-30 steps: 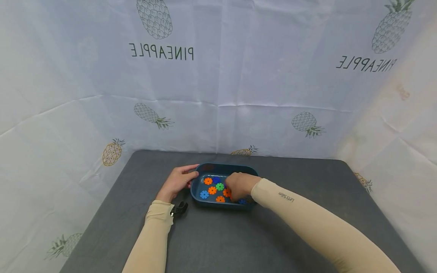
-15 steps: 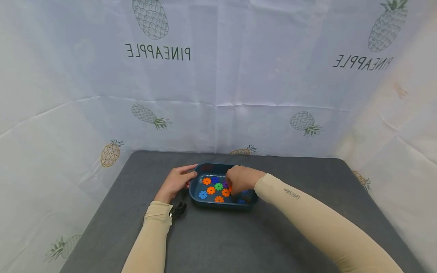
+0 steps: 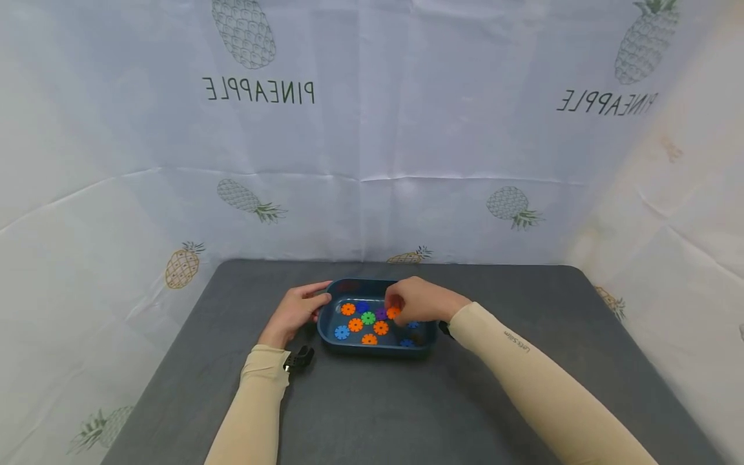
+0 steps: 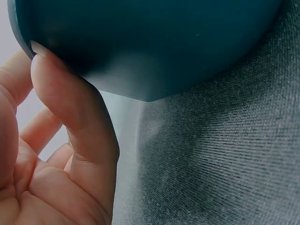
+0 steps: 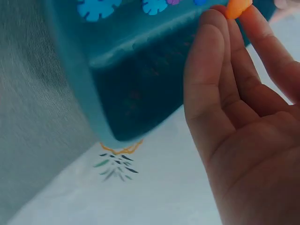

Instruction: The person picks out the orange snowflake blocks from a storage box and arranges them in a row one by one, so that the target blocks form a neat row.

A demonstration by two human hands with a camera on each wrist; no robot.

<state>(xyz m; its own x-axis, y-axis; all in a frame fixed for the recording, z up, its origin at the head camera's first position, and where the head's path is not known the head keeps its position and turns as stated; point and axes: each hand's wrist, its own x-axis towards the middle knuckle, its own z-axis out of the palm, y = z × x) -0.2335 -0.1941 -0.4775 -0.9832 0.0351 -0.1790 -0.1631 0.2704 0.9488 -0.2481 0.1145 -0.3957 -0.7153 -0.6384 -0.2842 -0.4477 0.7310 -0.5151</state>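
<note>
A dark blue, shallow tray (image 3: 376, 352) holds several notched plastic discs, among them a green disc (image 3: 368, 318), a light blue disc (image 3: 341, 332) and an orange disc (image 3: 347, 309). My left hand (image 3: 290, 313) grips the tray's left end; in the left wrist view the thumb (image 4: 70, 101) lies against the tray wall (image 4: 154, 51). Over the tray's right half, my right hand (image 3: 424, 299) pinches another orange disc (image 5: 238, 7) at its fingertips, seen partly covered in the right wrist view. Some discs are hidden beneath this hand.
The tray stands on a dark grey table (image 3: 372, 407). Behind and around the table hangs a white cloth (image 3: 360, 129) printed with pineapples. A black strap (image 3: 299, 358) is on the left wrist, below the hand.
My right hand has risen from the tray floor and drawn slightly back, with an orange disc now showing at its fingertips. The left hand keeps its grip. The head view has shifted slightly.
</note>
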